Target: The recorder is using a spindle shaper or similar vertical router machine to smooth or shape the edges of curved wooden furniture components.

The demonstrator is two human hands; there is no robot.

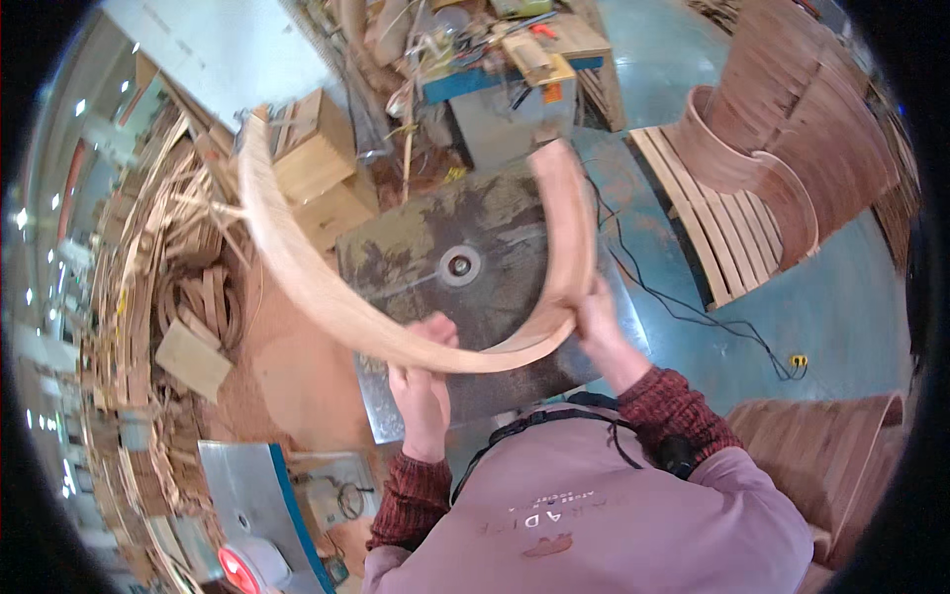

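While both hands grip, curved wood strip [327, 287] U-shaped, ends pointing away.

Even bright light, fisheye-bent edges, slight blur

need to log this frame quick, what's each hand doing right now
Left hand: closed on the curved wooden strip, gripping its lower bend.
Right hand: closed on the same strip, at its right side above the metal machine table.

A worn, stained metal machine table [416, 247] with a round spindle hole [459, 265] at its middle stands on a sawdust-strewn floor [287, 366], nothing lying on its top
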